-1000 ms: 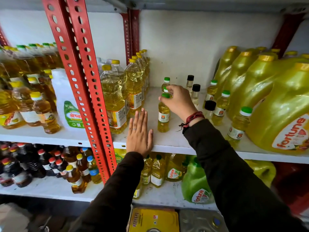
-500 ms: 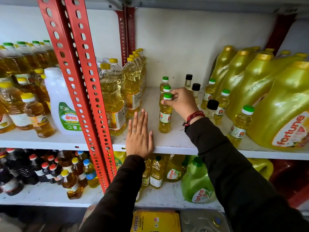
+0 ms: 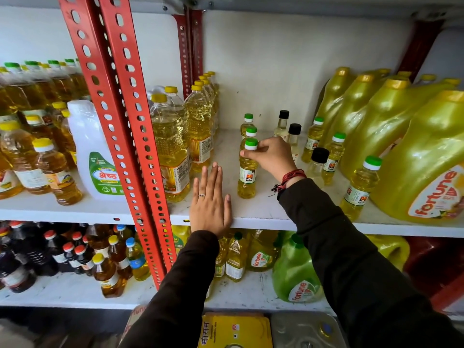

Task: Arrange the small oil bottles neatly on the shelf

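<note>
Three small green-capped oil bottles stand in a line running back on the white shelf [image 3: 263,214]. My right hand [image 3: 272,156] pinches the neck of the front small bottle [image 3: 247,177], which stands upright on the shelf. Two more [image 3: 250,133] are behind it. Further small green-capped bottles stand to the right [image 3: 360,187], [image 3: 334,156], [image 3: 313,136], mixed with small black-capped bottles [image 3: 317,163], [image 3: 282,123]. My left hand [image 3: 209,204] lies flat, fingers together, palm down on the shelf's front edge, holding nothing.
Tall yellow-capped oil bottles [image 3: 170,144] stand left of the small ones beside the red slotted upright [image 3: 120,116]. Large yellow Fortune jugs [image 3: 421,156] fill the right. A white jug [image 3: 95,151] and more bottles are on the left bay; the lower shelf holds bottles and a green jug [image 3: 295,272].
My right hand has slid from covering the front bottle's cap to gripping its neck from the right. The bottle now lines up with the two behind. My left hand stayed put.
</note>
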Demonstrator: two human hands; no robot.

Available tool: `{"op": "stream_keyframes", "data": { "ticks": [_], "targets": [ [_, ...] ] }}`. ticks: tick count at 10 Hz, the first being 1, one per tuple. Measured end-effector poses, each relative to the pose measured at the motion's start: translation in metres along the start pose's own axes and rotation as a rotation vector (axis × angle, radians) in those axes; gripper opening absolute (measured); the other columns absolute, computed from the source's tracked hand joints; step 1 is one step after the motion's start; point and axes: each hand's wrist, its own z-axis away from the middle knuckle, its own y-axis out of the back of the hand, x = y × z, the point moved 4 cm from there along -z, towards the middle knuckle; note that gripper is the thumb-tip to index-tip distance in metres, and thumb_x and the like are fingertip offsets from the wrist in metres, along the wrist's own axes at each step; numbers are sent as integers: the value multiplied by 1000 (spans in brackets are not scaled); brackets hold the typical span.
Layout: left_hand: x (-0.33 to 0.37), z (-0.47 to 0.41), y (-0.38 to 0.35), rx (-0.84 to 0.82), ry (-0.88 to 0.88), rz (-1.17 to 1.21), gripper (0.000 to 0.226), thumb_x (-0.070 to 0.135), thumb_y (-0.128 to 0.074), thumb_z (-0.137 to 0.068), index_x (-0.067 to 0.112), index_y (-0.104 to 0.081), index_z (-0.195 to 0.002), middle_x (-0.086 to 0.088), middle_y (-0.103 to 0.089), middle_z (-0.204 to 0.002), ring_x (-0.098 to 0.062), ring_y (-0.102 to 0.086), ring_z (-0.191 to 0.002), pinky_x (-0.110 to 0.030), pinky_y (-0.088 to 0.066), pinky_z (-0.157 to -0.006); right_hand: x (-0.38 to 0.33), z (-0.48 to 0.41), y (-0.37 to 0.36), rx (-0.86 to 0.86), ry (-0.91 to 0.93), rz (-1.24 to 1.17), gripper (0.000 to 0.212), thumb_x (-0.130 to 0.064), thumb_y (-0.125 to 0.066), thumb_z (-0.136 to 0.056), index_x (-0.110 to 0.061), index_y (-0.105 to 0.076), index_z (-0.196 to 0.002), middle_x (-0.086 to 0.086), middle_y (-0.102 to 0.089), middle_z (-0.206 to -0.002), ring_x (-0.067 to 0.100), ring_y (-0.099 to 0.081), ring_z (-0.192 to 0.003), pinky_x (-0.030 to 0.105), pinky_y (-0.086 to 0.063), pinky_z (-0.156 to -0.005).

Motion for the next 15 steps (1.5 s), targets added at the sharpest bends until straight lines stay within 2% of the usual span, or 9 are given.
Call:
{"op": "stream_keyframes", "data": {
  "ticks": [1,2,4,12,13,15],
  "targets": [
    [0,0,0,-3,4,10,72,34,-29,-101,3,-22,-165,-12,-12,-174,-27,-5,-162,-38,9,-131,5,3,0,9,-88,-152,35,-25,-87,-76,-7,-77,-105,9,-77,-96,22,-74,-90,38,-63,-80],
    [0,0,0,-4,7,6,71,34,-29,-101,3,-22,-165,-12,-13,-174,-26,-4,-162,-38,9,-131,7,6,2,15,-87,-184,34,-21,-87,-77,-4,-76,-105,11,-76,-97,27,-76,-95,42,-65,-80],
    [-1,-1,-1,-7,9,8,71,34,-29,-101,3,-21,-165,-12,-12,-174,-26,-2,-162,-37,12,-130,10,18,4,80,-9,-66,30,-35,-90,-71,-14,-81,-89,7,-80,-86,22,-78,-82,48,-65,-77],
    [-1,0,-5,-62,13,-17,72,35,-29,-102,4,-18,-166,-13,-11,-175,-28,-3,-162,-37,13,-130,1,58,12,51,26,-46,31,-41,-86,-74,-18,-79,-94,3,-80,-93,20,-76,-89,49,-64,-81],
    [-1,-1,-3,-62,21,-14,72,36,-29,-102,4,-18,-166,-12,-11,-175,-28,-3,-162,-38,12,-130,1,60,12,73,36,-31,34,-48,-86,-71,-22,-79,-92,1,-80,-91,20,-76,-86,49,-64,-80],
    [-3,-1,-5,-51,23,22,70,36,-26,-104,5,-18,-166,-12,-10,-175,-27,-2,-162,-39,10,-131,-12,73,23,139,114,22,45,-52,-82,-75,-18,-76,-103,3,-78,-107,18,-72,-100,43,-59,-92]
  ]
}}
